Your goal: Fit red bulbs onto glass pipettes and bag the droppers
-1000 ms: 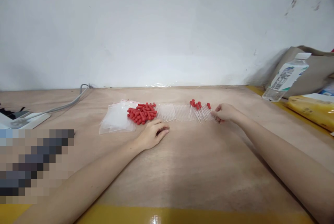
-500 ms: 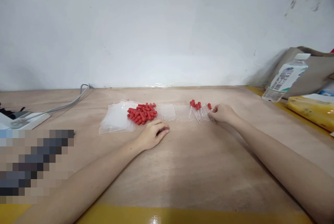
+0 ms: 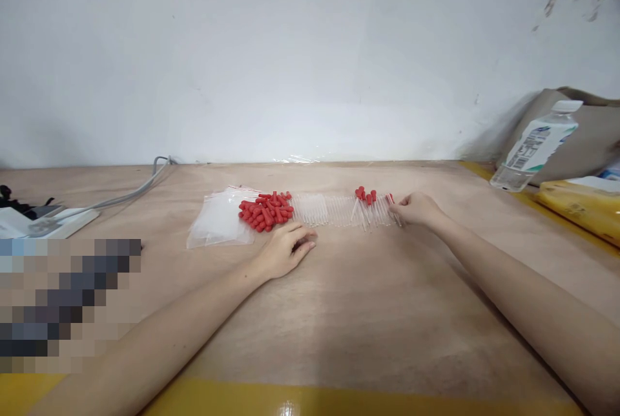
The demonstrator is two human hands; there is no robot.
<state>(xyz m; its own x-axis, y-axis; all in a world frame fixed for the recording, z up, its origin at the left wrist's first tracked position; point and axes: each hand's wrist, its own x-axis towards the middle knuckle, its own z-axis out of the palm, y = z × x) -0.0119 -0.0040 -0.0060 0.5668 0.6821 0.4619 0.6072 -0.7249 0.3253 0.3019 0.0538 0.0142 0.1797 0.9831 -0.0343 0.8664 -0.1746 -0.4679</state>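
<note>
My left hand [image 3: 289,250] rests on the table with its fingers loosely curved and the thumb apart, holding nothing. Just behind it lies a heap of red rubber bulbs [image 3: 266,212]. Clear, thin dropper tubes [image 3: 314,209] lie side by side in a row to the right of the heap. At the row's right end, my right hand [image 3: 415,209] pinches at a dropper [image 3: 391,199] with a red bulb; the fingers partly hide it. Several more red-bulbed droppers [image 3: 367,196] lie just left of that hand, their tubes slanting over one another.
Clear zip bags [image 3: 217,219] lie left of the bulb heap. A water bottle [image 3: 535,145] leans against a grey-brown bag [image 3: 591,135] at right, near a yellow package [image 3: 581,206]. A grey cable [image 3: 130,193] runs to a white object at left. The wall stands behind.
The red bulb by my right fingertips now shows less and sits closer to the fingers. My left hand stays in place; the whole view has shifted slightly.
</note>
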